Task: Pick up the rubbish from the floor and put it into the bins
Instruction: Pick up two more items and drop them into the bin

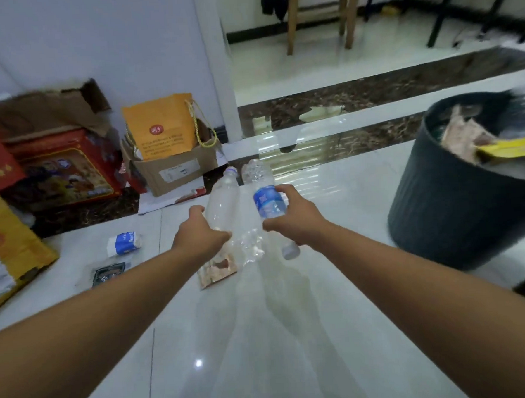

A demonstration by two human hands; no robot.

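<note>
Rubbish: left hand [200, 232] is gripping clear unlabelled plastic bottle [223, 201]; right hand [295, 218] is gripping blue-labelled clear plastic bottle [269, 201]
Next: carrying both rightward, releasing above the heaped round dark plastic bin [453, 213], seems best

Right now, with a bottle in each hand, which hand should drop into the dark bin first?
Right, probably. The right hand, gripping the blue-labelled bottle, is nearer the dark bin, which stands on that side. The left hand with the clear bottle would have to reach across.

Two hands [200, 234] [294, 224], two plastic bottles [222, 201] [267, 200], one dark bin [437, 195], one orange paper bag [157, 128], one wooden chair [291, 27].
</note>
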